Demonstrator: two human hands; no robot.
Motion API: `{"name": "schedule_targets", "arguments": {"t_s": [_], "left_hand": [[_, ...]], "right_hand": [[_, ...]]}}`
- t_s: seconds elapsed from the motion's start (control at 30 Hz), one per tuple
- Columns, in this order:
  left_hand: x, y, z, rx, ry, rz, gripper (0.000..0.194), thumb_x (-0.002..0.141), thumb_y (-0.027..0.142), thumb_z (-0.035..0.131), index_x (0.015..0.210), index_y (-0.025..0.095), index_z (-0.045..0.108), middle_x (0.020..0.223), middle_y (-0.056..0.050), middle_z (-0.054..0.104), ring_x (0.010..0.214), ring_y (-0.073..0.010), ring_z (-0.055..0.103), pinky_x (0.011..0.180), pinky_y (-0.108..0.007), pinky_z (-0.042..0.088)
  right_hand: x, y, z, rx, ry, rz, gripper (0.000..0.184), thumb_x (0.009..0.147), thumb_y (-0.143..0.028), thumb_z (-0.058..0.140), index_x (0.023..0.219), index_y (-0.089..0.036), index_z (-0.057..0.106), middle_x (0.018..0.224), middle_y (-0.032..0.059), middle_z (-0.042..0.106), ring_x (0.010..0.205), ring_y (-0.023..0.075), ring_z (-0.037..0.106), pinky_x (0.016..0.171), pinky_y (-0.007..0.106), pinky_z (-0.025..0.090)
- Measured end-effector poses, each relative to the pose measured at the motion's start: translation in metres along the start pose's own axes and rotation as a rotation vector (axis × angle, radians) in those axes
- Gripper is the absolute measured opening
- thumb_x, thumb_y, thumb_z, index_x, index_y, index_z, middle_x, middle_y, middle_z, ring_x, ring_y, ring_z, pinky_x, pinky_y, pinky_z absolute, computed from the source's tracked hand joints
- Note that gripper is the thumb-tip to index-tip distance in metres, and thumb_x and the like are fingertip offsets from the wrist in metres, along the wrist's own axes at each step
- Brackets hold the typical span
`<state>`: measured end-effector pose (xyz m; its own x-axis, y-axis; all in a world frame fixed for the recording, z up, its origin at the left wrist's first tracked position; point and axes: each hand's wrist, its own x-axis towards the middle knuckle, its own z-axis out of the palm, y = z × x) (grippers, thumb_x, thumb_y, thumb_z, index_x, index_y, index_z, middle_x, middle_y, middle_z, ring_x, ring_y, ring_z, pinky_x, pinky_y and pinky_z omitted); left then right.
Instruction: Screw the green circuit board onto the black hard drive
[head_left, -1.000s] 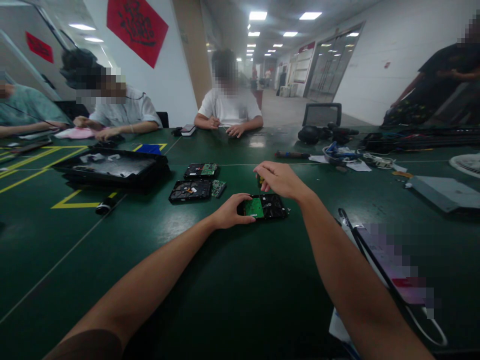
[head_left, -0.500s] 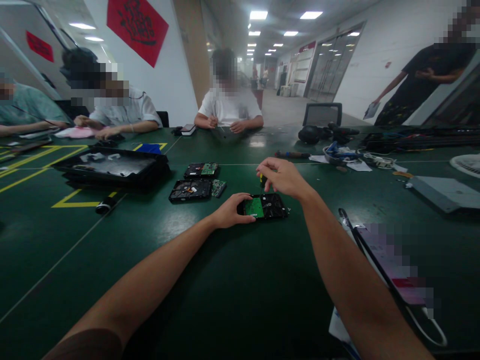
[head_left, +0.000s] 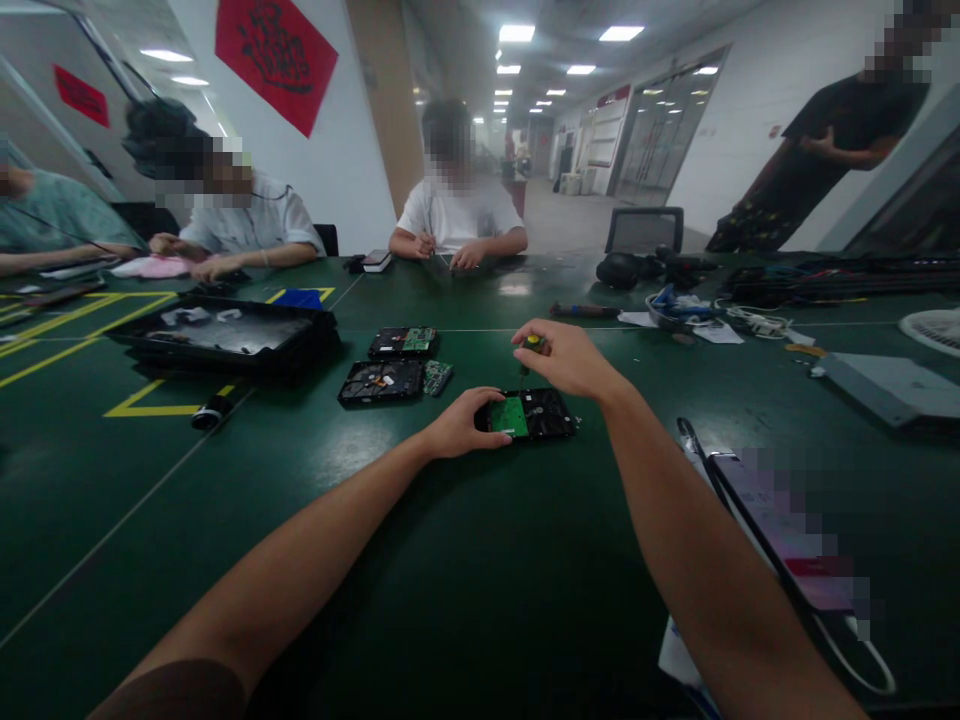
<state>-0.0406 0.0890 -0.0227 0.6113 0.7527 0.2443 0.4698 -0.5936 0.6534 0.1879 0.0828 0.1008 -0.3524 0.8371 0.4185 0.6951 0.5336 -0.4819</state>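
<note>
A black hard drive (head_left: 549,412) lies on the green table with its green circuit board (head_left: 510,416) facing up. My left hand (head_left: 469,422) grips the drive's left end between thumb and fingers. Above the drive, my right hand (head_left: 562,352) is closed around a screwdriver (head_left: 534,343) with a yellow-and-black handle. Its thin shaft points down at the board's far edge; whether the tip touches a screw is too small to tell. Tiny screws (head_left: 577,420) lie by the drive's right end. Beyond my left hand are another hard drive (head_left: 381,381) and a loose circuit board (head_left: 437,377).
A third hard drive (head_left: 403,341) lies farther back. Black trays (head_left: 225,335) are stacked at left, near a black cylinder (head_left: 211,412). A phone (head_left: 780,530) lies by my right forearm, a grey metal box (head_left: 892,385) farther right. Several people sit or stand around the table.
The screwdriver handle's yellow end now shows above my right fingers, which have shifted their grip. My left hand and the hard drive stay put. The standing person at right has changed pose.
</note>
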Motion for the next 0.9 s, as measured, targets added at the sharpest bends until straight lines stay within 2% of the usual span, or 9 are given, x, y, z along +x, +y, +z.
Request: {"name": "schedule_targets", "arguments": {"t_s": [0.23,0.33,0.5,0.67,0.77,0.9], "left_hand": [[0.0006,0.0002,0.0000,0.001,0.004,0.003,0.077,0.071,0.055,0.080,0.136,0.023,0.055,0.146,-0.012,0.051,0.137,-0.0316,0.048,0.118,-0.048,0.036],[0.0002,0.0014,-0.0010,0.003,-0.004,-0.004,0.077,0.072,0.055,0.080,0.137,0.023,0.054,0.146,-0.012,0.051,0.137,-0.0310,0.047,0.118,-0.048,0.036],[-0.0004,0.0016,-0.0013,0.001,-0.012,-0.008,0.078,0.072,0.054,0.081,0.138,0.023,0.053,0.147,-0.012,0.050,0.137,-0.0308,0.047,0.118,-0.049,0.036],[0.0004,-0.0017,0.0003,-0.007,-0.003,0.002,0.078,0.071,0.054,0.081,0.137,0.024,0.054,0.146,-0.011,0.051,0.136,-0.0308,0.048,0.118,-0.049,0.037],[0.0006,-0.0023,0.0003,-0.012,-0.003,0.005,0.077,0.071,0.055,0.081,0.137,0.023,0.054,0.146,-0.012,0.052,0.136,-0.0303,0.049,0.118,-0.048,0.037],[0.0005,-0.0022,0.0002,-0.013,-0.005,0.005,0.077,0.071,0.055,0.081,0.137,0.023,0.054,0.145,-0.012,0.052,0.135,-0.0306,0.049,0.117,-0.048,0.038]], "right_hand": [[-0.0021,-0.0030,-0.0007,0.051,-0.022,-0.019,0.017,0.085,-0.028,0.063,0.100,-0.021,0.067,0.096,0.0048,0.070,0.080,0.0184,0.061,0.072,0.032,0.044],[-0.0012,-0.0014,-0.0007,0.017,-0.002,0.017,0.017,0.085,-0.035,0.065,0.096,-0.021,0.066,0.091,0.0050,0.070,0.076,0.0185,0.060,0.069,0.033,0.044],[-0.0007,0.0031,0.0015,0.003,0.038,0.106,0.032,0.080,-0.047,0.072,0.092,-0.020,0.062,0.092,0.0072,0.068,0.073,0.0192,0.061,0.066,0.035,0.045],[-0.0026,0.0006,0.0019,0.153,-0.013,0.118,0.026,0.084,-0.036,0.067,0.104,-0.022,0.061,0.104,0.0069,0.069,0.064,0.0150,0.063,0.066,0.034,0.051],[-0.0018,-0.0005,0.0029,0.212,-0.038,0.130,0.023,0.088,-0.031,0.062,0.109,-0.023,0.062,0.093,0.0049,0.071,0.068,0.0172,0.067,0.070,0.034,0.053],[0.0003,-0.0011,0.0037,0.266,-0.069,0.157,0.026,0.095,-0.037,0.050,0.112,-0.022,0.063,0.081,0.0042,0.071,0.067,0.0177,0.066,0.068,0.033,0.052]]}}
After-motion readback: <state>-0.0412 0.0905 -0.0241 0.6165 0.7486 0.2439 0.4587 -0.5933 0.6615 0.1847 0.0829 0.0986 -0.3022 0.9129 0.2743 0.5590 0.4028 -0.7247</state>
